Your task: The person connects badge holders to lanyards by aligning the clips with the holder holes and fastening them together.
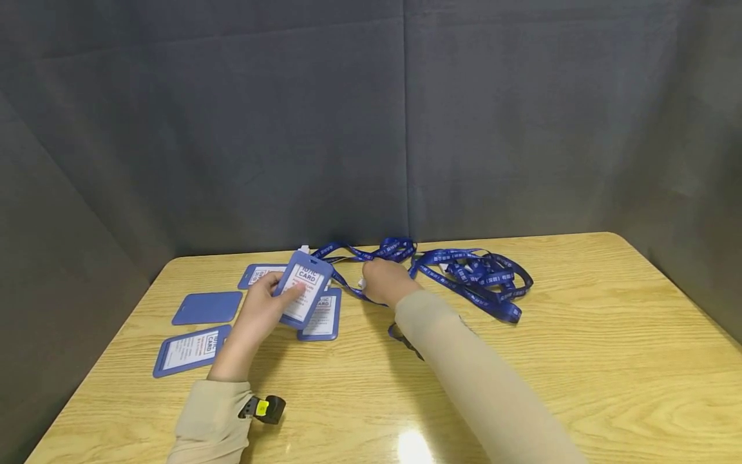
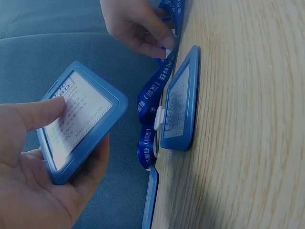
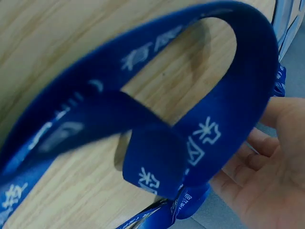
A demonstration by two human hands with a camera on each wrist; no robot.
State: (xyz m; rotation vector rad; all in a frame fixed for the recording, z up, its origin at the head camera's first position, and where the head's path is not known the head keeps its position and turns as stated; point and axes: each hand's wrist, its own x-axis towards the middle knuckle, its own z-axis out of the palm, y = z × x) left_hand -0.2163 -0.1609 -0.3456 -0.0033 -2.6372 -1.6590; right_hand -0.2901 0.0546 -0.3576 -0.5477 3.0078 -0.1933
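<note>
Here's the left hand (image 1: 261, 310), up over the left half of the table, and it has a blue card holder (image 1: 310, 298) nicely held: thumb pressed flat across the front, the other fingers bent behind the back. The holder is tilted, clear of the tabletop (image 1: 580, 361), printed card facing up. And across to the middle, the right hand (image 1: 387, 281) is down among the blue straps, fingers curled in close, thumb and fingertips pinching a small white clip (image 1: 362, 283) on a blue lanyard (image 1: 346, 285). Hardly any gap between those fingertips!

Just under the raised holder lies a second card holder (image 1: 322, 328), face up, a white fitting (image 2: 159, 118) at its top edge with a strap beside it. Look further left: a far card holder (image 1: 255, 276) is partly hidden by the left hand, a plain blue holder (image 1: 207, 308) shows no card at all, and a near card holder (image 1: 190, 351) lies at a slant beside the left forearm. Over to the right of the right hand, a loose tangle of lanyards (image 1: 493, 279) spreads in loops, white lettering along the bands. Behind it all hangs a dark grey curtain (image 1: 290, 129), seamed down the middle.
</note>
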